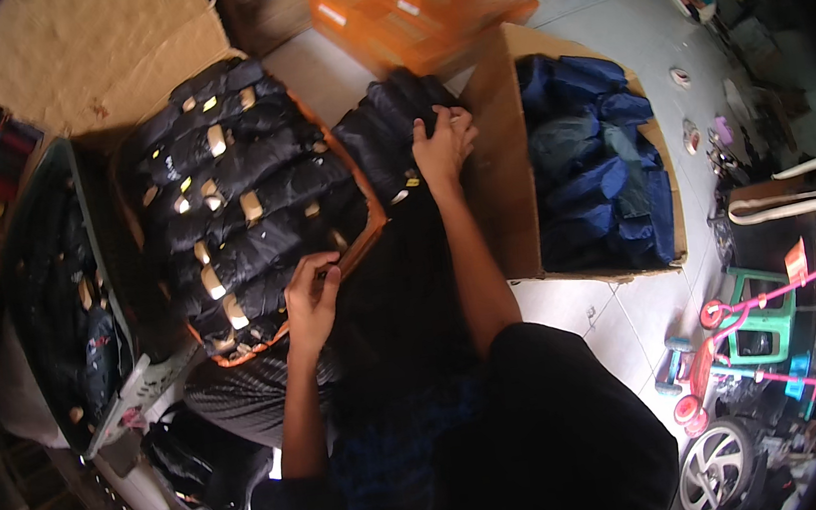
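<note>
My right hand (pixel 443 145) rests with spread fingers on a group of black rolled fabric bundles (pixel 383 122) between two cardboard boxes. My left hand (pixel 313 301) is at the near right edge of the left box (pixel 365 235), fingers loosely bent and thumb apart, with nothing visible in it. That box has orange tape along its rim. Inside it, rows of black rolled bundles (pixel 269 180) with tan and white tags are packed closely. The undersides of the bundles below my right hand are hidden.
To the right, an open cardboard box (pixel 504 173) holds dark blue bundles (pixel 576 185). A dark green crate (pixel 84 241) with more black bundles stands at left. Orange-wrapped packages (pixel 410 8) lie beyond. A pink scooter (pixel 710 341), green stool (pixel 760 300) and wheel (pixel 716 467) are at right.
</note>
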The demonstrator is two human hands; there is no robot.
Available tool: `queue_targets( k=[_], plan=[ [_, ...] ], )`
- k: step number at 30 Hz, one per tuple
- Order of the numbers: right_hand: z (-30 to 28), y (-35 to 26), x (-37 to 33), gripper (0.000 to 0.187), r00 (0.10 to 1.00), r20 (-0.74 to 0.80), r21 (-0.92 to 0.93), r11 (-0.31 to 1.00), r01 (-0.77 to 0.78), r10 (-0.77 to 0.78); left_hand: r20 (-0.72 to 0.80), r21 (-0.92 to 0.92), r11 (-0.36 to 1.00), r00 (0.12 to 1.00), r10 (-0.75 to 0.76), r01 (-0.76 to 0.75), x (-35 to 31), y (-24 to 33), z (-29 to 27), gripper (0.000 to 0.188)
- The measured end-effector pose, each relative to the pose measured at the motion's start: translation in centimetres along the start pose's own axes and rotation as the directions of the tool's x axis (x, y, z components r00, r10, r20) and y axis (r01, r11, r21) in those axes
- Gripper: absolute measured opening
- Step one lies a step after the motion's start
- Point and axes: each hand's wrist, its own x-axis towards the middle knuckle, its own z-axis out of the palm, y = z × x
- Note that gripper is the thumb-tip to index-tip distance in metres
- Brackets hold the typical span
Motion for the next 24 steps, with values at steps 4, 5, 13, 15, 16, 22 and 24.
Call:
queue_targets(
  k=[4,5,13,15,16,22,24],
  plan=[
    [-3.5,-3.4,-5.8,0.031,0.947,-0.038,0.275,0.908,0.317,-0.319,-0.072,0.409,0.891,0.966,0.248,-0.198,0.5,0.8,-3.4,0.025],
    [-3.5,-3.9,-7.5,0.028,0.92,0.039,0.413,0.845,0.341,-0.39,-0.068,0.562,0.813,0.97,0.233,-0.155,0.1,1.1,-4.2,0.032],
    [-3.0,-7.9,-17.2,0.031,0.671,0.393,0.613,0.723,0.318,-0.629,-0.014,0.767,0.635,0.986,0.166,-0.095,-2.9,-0.8,-6.8,0.078],
    [-3.0,-7.6,-16.7,0.034,0.646,0.481,0.68,0.717,0.151,-0.592,-0.057,0.765,0.641,0.984,0.171,-0.067,-3.1,-1.5,-6.8,0.079],
    [-3.1,-7.3,-16.4,0.035,0.632,0.523,0.701,0.711,0.064,-0.572,-0.067,0.766,0.639,0.981,0.18,-0.065,-3.0,-1.6,-6.7,0.079],
    [-8.8,-4.7,-14.3,0.033,0.509,0.643,0.735,0.648,-0.2,-0.572,-0.001,0.776,0.624,0.989,0.147,-0.093,-1.9,-1.1,-6.2,0.073],
    [-12.8,-4.7,-12.2,0.028,0.602,0.584,0.722,0.687,-0.079,-0.545,0.008,0.772,0.619,0.976,0.217,-0.145,-2.2,-1.2,-6.6,0.07]
  ],
)
